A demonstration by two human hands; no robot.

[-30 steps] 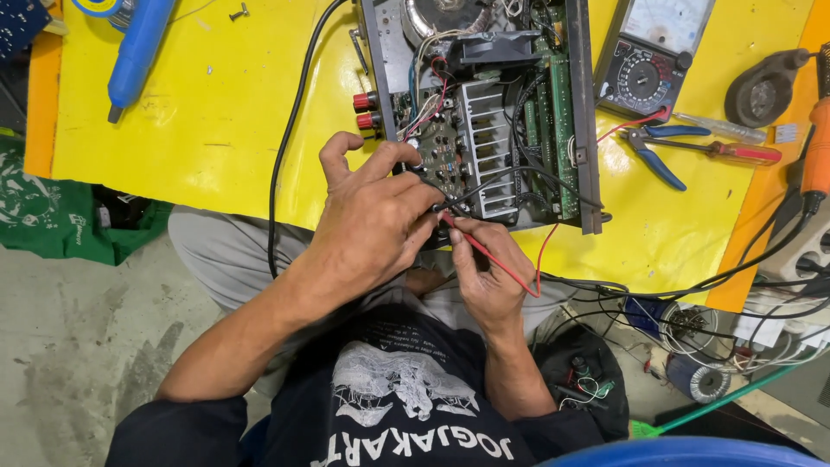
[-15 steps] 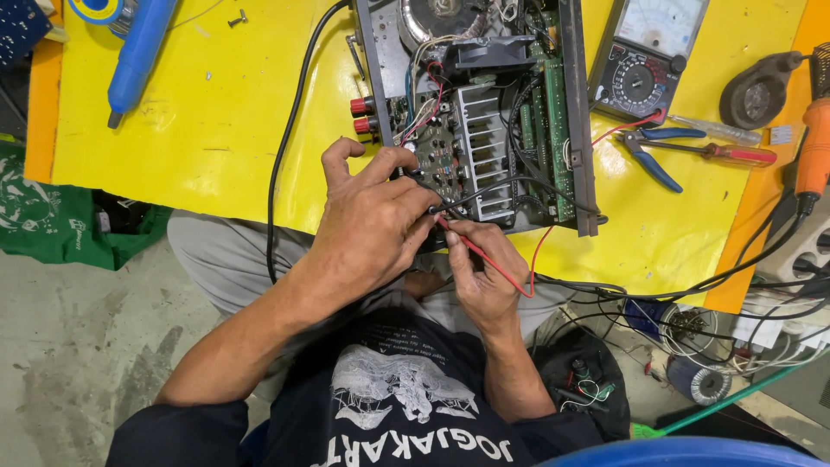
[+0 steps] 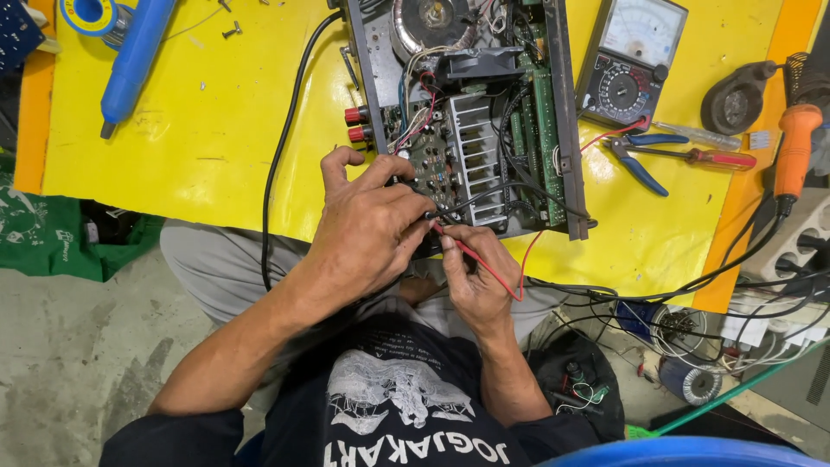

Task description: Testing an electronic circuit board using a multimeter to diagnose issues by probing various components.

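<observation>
Fingers of the left hand (image 3: 367, 229) curl over the open amplifier chassis (image 3: 471, 112) at its six o'clock edge, pressing on the circuit board (what they pinch is hidden). At three o'clock, touching it, the right hand (image 3: 475, 277) pinches a red probe (image 3: 474, 258).

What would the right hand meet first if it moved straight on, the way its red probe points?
The right hand aims its red probe up-left. It would likely meet the left hand's fingers first, just at the circuit board edge; depth between them is unclear.
</observation>
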